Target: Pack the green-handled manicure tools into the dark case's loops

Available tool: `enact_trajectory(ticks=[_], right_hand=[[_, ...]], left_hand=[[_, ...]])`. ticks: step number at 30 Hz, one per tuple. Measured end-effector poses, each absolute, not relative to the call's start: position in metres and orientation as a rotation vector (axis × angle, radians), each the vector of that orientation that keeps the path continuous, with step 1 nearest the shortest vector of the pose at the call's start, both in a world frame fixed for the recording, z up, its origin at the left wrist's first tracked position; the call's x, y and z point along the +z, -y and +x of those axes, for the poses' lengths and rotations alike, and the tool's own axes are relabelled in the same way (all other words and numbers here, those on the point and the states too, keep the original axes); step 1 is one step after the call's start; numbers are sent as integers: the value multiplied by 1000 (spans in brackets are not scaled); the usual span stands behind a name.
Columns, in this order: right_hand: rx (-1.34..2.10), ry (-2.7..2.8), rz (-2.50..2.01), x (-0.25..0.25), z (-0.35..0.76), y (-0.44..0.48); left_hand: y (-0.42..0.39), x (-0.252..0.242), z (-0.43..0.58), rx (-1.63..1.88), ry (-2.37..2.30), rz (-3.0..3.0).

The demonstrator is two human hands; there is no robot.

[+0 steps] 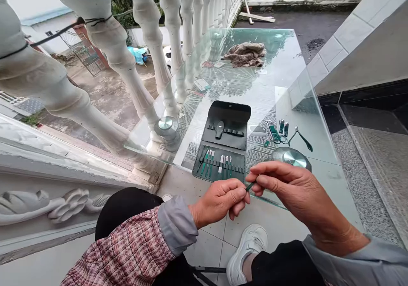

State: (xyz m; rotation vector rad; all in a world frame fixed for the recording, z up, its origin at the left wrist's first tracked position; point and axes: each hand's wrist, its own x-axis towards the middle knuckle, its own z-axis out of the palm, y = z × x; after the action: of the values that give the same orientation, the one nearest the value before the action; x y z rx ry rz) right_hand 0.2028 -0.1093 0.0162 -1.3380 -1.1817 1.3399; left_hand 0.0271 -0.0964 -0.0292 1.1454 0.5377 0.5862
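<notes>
Left hand (220, 199): pinching slim green tool (250, 186) | right hand (288, 183): fingers closed on same tool | open manicure case (234, 140): tabletop (296, 99), 11 o'clock from hands

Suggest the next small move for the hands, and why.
I'd probably move the slim green manicure tool toward a free loop in the open manicure case: the left hand and right hand pinch it close by, and some lower loops hold nothing beside the slotted green-handled tools.
</notes>
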Motion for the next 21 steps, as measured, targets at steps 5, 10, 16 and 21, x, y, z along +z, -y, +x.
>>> enact_trajectory(ticks=[5,10,16,21], right_hand=[[1292,1154,-1384,8,199,98],[1138,934,-1392,-3,195,71],[1099,946,-1463,-6,177,37],[1057,1055,-1533,-7,165,25]], left_hand=[[92,-35,24,547,-521,1142],[92,-41,22,507,-581,1429],[94,-49,19,414,-568,1950],[93,-50,16,397,-631,1981]])
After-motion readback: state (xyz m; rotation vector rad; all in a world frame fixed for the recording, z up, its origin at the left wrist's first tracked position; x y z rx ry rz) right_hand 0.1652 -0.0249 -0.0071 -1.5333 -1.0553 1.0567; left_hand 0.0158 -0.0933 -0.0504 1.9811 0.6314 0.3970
